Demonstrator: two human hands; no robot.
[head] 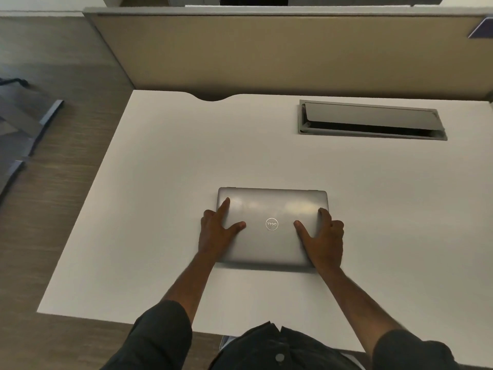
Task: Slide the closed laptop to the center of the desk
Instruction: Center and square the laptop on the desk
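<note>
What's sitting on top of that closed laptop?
Two hands: the left hand and right hand hold the laptop by its sides, thumbs flat on the lid. A round logo shows between them. The lid under the palms is covered.

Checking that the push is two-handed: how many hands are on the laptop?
2: the left hand at the left edge of the laptop, the right hand at its right edge.

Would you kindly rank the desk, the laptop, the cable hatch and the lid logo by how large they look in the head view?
1. desk
2. laptop and cable hatch: nearly alike, and the hatch lies farther off, so unranked
3. logo
</note>
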